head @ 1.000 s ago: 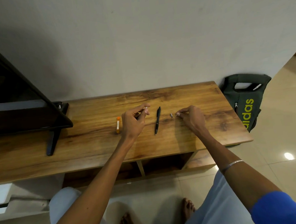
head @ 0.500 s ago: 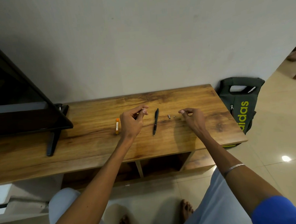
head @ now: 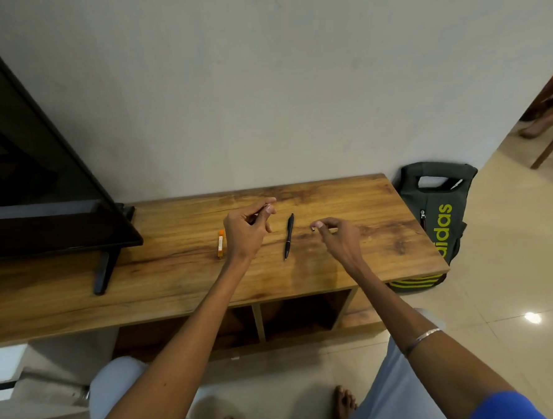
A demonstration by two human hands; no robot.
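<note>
Where the wooden bench (head: pixel 382 209) lies under both hands, the left hand (head: pixel 244 232) pinches a thin part (head: pixel 258 213) left of the black pen (head: pixel 289 236); the right hand (head: pixel 342 241) pinches a tiny dark piece (head: pixel 313 228) right of it. A slackened pinch could let either roll off.

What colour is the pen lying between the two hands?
The pen is black. It shows best in the head view, lying on the wooden table.
</note>
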